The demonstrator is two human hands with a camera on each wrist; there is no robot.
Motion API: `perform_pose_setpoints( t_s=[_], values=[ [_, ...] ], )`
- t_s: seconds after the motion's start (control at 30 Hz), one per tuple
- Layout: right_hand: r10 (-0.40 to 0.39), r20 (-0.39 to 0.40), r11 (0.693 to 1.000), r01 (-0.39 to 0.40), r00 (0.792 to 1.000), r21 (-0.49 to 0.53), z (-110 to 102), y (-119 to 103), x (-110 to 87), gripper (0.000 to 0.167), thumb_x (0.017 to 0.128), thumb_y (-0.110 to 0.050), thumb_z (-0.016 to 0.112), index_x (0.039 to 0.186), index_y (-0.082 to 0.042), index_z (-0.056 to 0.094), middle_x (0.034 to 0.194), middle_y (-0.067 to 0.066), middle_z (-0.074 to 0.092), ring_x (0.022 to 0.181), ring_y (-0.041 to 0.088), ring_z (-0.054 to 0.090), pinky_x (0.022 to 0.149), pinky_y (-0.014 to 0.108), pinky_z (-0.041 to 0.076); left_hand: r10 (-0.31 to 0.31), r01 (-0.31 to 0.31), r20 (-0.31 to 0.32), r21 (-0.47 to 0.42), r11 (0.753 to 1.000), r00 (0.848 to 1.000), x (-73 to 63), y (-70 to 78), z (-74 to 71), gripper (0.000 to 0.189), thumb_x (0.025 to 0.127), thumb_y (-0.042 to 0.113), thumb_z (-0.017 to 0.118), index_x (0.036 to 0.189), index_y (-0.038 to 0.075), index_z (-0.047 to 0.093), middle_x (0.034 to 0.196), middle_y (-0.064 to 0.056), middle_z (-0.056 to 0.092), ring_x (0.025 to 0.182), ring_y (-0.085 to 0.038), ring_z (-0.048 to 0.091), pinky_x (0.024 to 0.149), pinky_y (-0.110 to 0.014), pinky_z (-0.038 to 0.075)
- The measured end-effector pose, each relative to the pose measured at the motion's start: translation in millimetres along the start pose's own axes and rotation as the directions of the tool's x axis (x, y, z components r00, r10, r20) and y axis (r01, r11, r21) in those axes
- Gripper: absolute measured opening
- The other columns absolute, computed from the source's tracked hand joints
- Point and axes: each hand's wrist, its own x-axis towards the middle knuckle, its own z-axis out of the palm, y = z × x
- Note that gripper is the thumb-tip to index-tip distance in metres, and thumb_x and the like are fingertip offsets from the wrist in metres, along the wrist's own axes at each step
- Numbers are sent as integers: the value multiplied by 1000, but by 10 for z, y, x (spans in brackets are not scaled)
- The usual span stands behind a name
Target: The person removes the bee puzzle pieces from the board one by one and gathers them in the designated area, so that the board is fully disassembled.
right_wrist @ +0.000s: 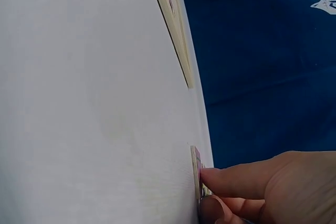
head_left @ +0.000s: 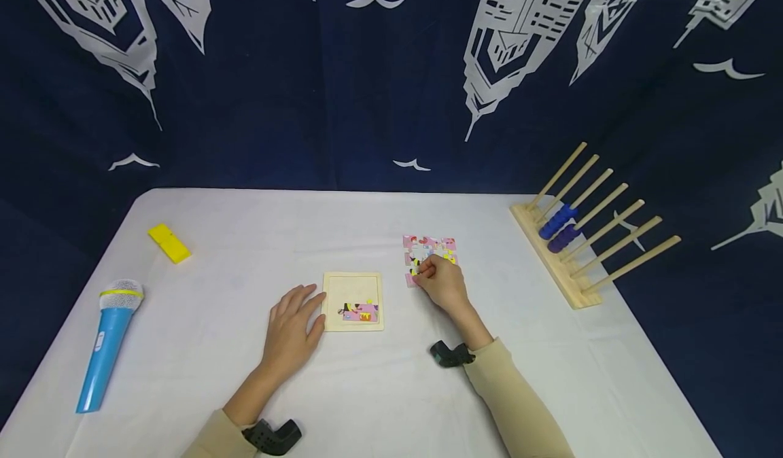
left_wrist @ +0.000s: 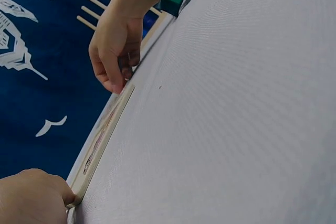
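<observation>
A shallow square wooden puzzle tray (head_left: 351,288) lies on the table, with a few joined pink puzzle pieces (head_left: 361,312) in its lower right corner. My left hand (head_left: 292,332) rests beside the tray, its loosely extended fingers touching the left edge. To the right of the tray is a group of pink, patterned puzzle pieces (head_left: 428,244). Over their lower part, my right hand (head_left: 443,285) pinches a puzzle piece (right_wrist: 195,163) between thumb and fingers. The hand covers part of that group in the head view.
On the right stands a wooden peg rack (head_left: 553,261) with blue and purple beads on two of its rods. A blue toy microphone (head_left: 107,349) lies at the left, below a yellow block (head_left: 169,243). A dark patterned cloth (head_left: 275,104) hangs behind the white table.
</observation>
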Motion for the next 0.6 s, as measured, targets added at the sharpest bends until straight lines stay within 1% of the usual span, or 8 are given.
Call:
perform_pose_setpoints(
  t_s=[0.07,0.2,0.3,0.37,0.47,0.6],
  values=[
    [3,1,1000,-3,1000,-1,0,-6,-5,16,79,-9,78,82,-6,63,68,2,62,59,11,54,56,24,39,-1,1,1,-1,1000,1000,2,2,-2,37,87,12,67,123,2,65,137,-19,56,133,-39,42,104,-56,32],
    [1,-9,1000,-1,1000,28,-28,-27,-8,11,81,-7,75,83,-5,64,69,3,61,61,11,53,55,22,40,-2,2,6,-3,1000,1000,6,11,-4,37,88,12,67,123,2,65,137,-19,56,133,-39,42,104,-56,32],
    [-15,-28,997,17,999,70,-65,-51,-12,7,82,-4,71,87,-3,65,72,5,61,59,11,51,53,21,39,-2,2,9,-3,1000,1000,6,17,-5,37,88,12,67,123,2,65,137,-19,56,133,-39,42,104,-56,32],
    [-23,-41,994,27,999,105,-89,-74,-18,8,82,-2,68,90,-1,66,75,7,62,59,11,50,54,21,39,-3,3,9,-3,1000,1000,5,18,-6,36,88,12,66,123,2,65,136,-19,56,133,-39,42,104,-56,32],
    [-2,-21,983,6,1000,181,-95,-113,-39,14,84,-3,68,97,-1,66,82,9,64,63,11,52,56,20,42,-2,2,8,-1,1000,1000,3,18,-7,36,88,12,66,123,2,65,136,-19,56,132,-39,42,104,-56,32],
    [25,42,966,-35,999,257,-59,-158,-85,23,86,-6,71,107,-2,65,91,9,63,67,11,59,59,20,46,4,-4,5,3,1000,1000,3,12,-4,37,88,12,66,123,2,65,136,-19,56,132,-38,42,104,-56,32]
  ],
)
